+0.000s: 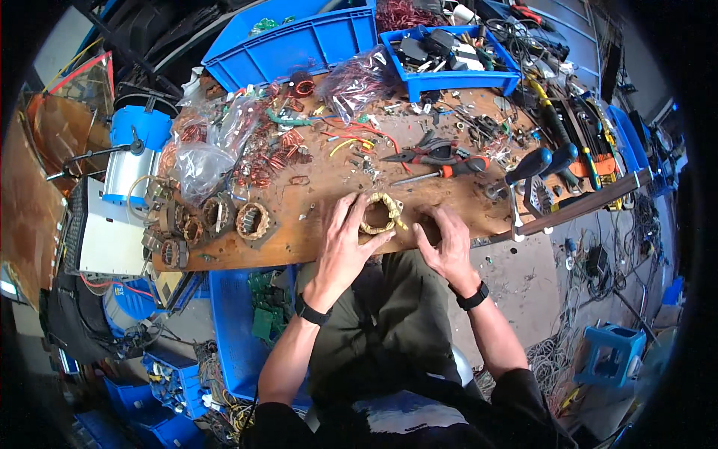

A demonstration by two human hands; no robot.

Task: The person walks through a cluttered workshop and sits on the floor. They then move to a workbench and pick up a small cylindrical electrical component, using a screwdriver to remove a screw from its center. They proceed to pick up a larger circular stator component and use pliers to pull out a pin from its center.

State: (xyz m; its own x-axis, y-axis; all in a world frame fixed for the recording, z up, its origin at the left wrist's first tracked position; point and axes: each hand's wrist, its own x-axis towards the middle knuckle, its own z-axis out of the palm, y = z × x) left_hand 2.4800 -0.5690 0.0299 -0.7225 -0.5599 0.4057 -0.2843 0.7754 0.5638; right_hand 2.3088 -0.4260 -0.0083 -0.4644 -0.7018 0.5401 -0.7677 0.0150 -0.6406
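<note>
Two hands (pixel 344 243) (pixel 449 243), one yellowish ring (pixel 393 212)

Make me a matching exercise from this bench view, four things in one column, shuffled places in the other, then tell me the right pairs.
Things:
1. Wound ring
2. Red-and-black pliers
3. Large green circuit boards
4. Blue stool

Places:
A. On the floor, toward the picture's right
B. In the grip of the left hand
C. On the tabletop, beyond the right hand
D. In a blue bin below the table's near edge, left of the person's legs

Right pairs: 1-B, 2-C, 3-D, 4-A.
</note>
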